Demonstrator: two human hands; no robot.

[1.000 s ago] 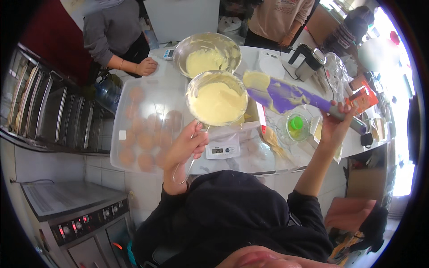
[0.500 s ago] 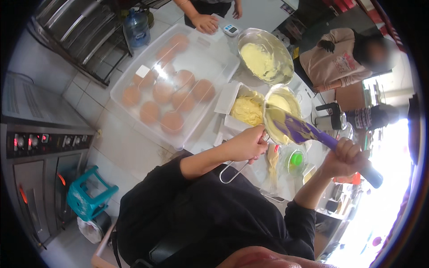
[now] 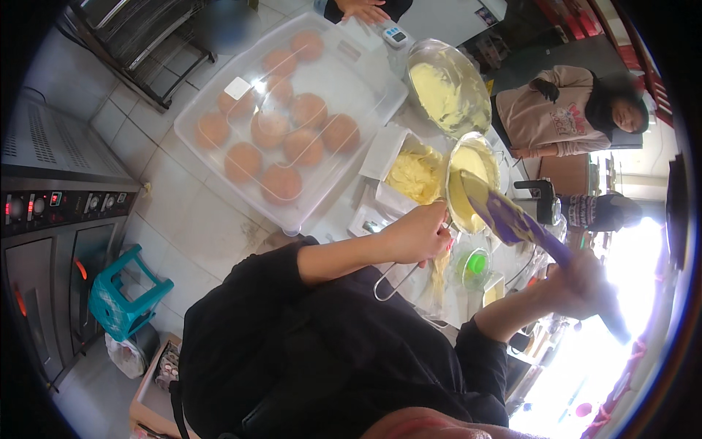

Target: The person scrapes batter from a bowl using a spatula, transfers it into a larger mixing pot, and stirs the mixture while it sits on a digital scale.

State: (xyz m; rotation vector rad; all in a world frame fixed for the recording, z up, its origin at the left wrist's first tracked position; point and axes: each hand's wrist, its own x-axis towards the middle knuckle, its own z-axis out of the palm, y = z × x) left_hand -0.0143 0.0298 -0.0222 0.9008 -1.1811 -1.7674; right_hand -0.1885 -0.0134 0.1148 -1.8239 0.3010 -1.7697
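Observation:
My left hand (image 3: 418, 235) is closed round the looped wire handle (image 3: 386, 294) of a small round pan (image 3: 494, 165). Smooth yellow cream or batter (image 3: 468, 155) lines the pan. In my right hand (image 3: 578, 287) is a purple spatula (image 3: 545, 238), its blade smeared with yellow and lying over the pan's right side. Left of the pan, a white-lined box (image 3: 386, 162) holds a thicker yellow mass (image 3: 415, 175). Behind these, a large metal bowl (image 3: 479, 84) has more yellow cream clinging to its inside.
A lidded clear plastic tub (image 3: 292, 219) with several round brown cakes (image 3: 281, 183) stands left. A green-capped container (image 3: 476, 263) sits near the pan. Beyond are a timer (image 3: 395, 36), another person's hand (image 3: 362, 10) and a co-worker (image 3: 545, 117). A teal stool (image 3: 131, 293) and oven (image 3: 66, 212) are at left.
The view has shifted slightly. The spatula's blade still lies over the pan, and my right hand has moved a little lower and blurs. Beyond the tub, the other person's hand has moved.

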